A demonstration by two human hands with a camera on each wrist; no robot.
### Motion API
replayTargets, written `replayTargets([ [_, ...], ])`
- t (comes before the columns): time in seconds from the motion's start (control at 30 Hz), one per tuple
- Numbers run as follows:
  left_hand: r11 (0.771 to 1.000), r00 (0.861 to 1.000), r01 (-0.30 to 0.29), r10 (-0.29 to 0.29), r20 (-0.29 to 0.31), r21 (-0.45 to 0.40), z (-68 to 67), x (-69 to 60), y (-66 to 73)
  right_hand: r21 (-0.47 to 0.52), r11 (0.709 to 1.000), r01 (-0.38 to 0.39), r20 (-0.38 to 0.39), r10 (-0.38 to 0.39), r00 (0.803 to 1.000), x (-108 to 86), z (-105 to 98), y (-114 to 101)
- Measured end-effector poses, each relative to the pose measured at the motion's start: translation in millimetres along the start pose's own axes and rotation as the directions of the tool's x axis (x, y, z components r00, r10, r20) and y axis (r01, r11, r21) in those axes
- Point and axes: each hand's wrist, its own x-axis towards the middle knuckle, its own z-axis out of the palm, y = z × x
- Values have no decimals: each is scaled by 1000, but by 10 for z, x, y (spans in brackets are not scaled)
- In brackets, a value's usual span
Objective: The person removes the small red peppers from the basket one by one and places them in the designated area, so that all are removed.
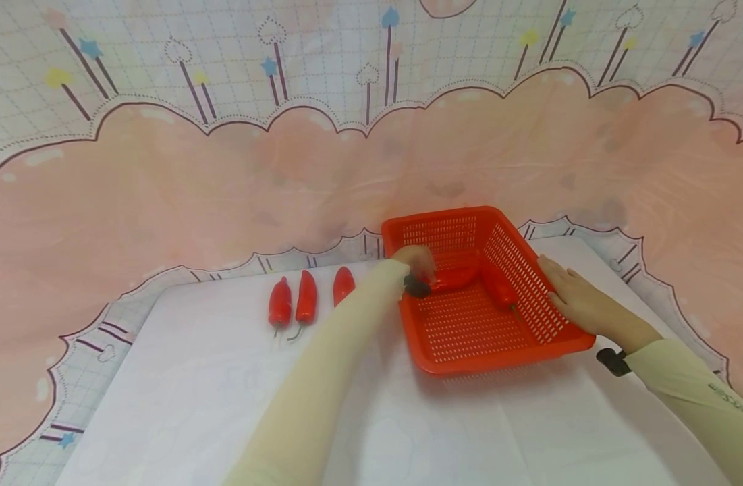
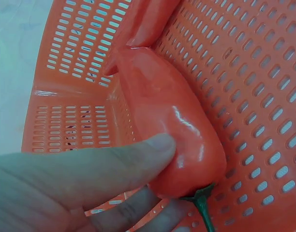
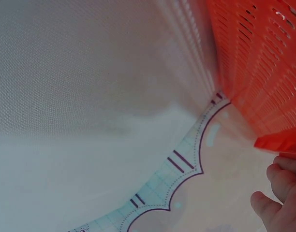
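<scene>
Inside a red plastic basket (image 1: 474, 364), my left hand (image 1: 418, 260) holds a red pepper (image 1: 459, 277) with a green stem. The left wrist view shows the thumb on top of this pepper (image 2: 172, 116) and fingers beneath it, near the stem end. The pepper's tip meets a second red pepper (image 2: 150, 21), which lies along the basket's right wall in the head view. My right hand (image 1: 578, 297) rests with extended fingers on the right rim of the basket. Only some of its fingers (image 3: 283, 183) show at the edge of the right wrist view.
Left of the basket, three red peppers lie on the white table (image 1: 195, 351): one pepper (image 1: 280, 304), a middle pepper (image 1: 306, 297) and a third pepper (image 1: 343, 283) partly behind my left sleeve. A patterned pink cloth (image 1: 256, 189) hangs behind the table.
</scene>
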Motion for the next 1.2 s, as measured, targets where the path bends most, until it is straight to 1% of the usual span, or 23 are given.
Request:
replayTargets([
  [0.03,1000,1000,10,-10,3,12,-5,-18,23,0,1000,-1,1,1,1000,2,0,0],
  [0.07,1000,1000,6,-6,6,29,19,142,-46,1,1000,-2,2,2,1000,3,0,2],
  [0.1,999,1000,17,-17,22,36,42,361,-128,3,1000,-3,4,3,1000,4,-1,4],
  [0.17,998,999,8,-11,51,61,92,851,-336,6,1000,-3,6,3,1000,5,-2,8],
  [0.2,997,997,25,-29,67,70,115,1031,-400,7,1000,-2,7,2,1000,5,-1,11],
  [0.23,998,996,23,-28,85,58,122,1180,-464,8,1000,-1,7,1,1000,6,-2,14],
  [0.27,998,994,20,-26,105,57,142,1361,-546,6,1000,0,6,0,1000,7,-1,16],
  [0.3,998,992,29,-36,125,55,125,1337,-522,5,1000,2,5,-2,1000,7,-1,19],
  [0.33,997,989,48,-55,135,57,105,1227,-455,3,1000,2,5,-2,1000,8,0,19],
  [0.4,996,985,84,-89,149,41,49,902,-286,1,1000,3,4,-3,1000,10,2,20],
  [0.47,997,986,66,-69,149,29,-4,607,-162,1,1000,5,3,-5,1000,10,2,17],
  [0.53,997,987,78,-76,145,-9,-47,322,-43,3,1000,5,2,-5,1000,8,1,14],
  [0.6,997,987,72,-68,145,-23,-74,202,-4,4,1000,7,1,-7,1000,6,0,13],
  [0.67,998,987,63,-59,149,-25,-93,147,8,2,1000,8,0,-8,1000,4,-2,11],
  [0.7,998,986,58,-53,156,-30,-99,143,6,3,1000,9,0,-9,1000,3,-4,11],
  [0.77,998,985,46,-41,167,-31,-110,168,-13,4,1000,10,-1,-10,1000,2,-4,12],
  [0.8,999,984,31,-24,178,-35,-114,182,-22,4,1000,10,-1,-10,1000,2,-4,12],
  [0.93,994,981,-3,24,193,-106,-117,193,-35,-1,1000,16,-6,-16,1000,-3,-3,13],
  [0.97,990,981,3,26,194,-144,-116,188,-35,-2,1000,19,-8,-19,1000,-3,-2,13],
  [1.0,986,977,-6,41,208,-166,-113,185,-33,-4,1000,22,-10,-22,1000,-4,-2,14],
  [1.07,975,974,5,45,224,-220,-109,180,-32,-4,1000,28,-13,-28,1000,-7,-1,15],
  [1.13,965,965,3,66,253,-261,-104,182,-32,-4,999,33,-15,-33,999,-9,0,16],
  [1.2,961,956,-18,98,277,-275,-94,194,-26,-2,999,35,-15,-35,999,-12,1,17],
])
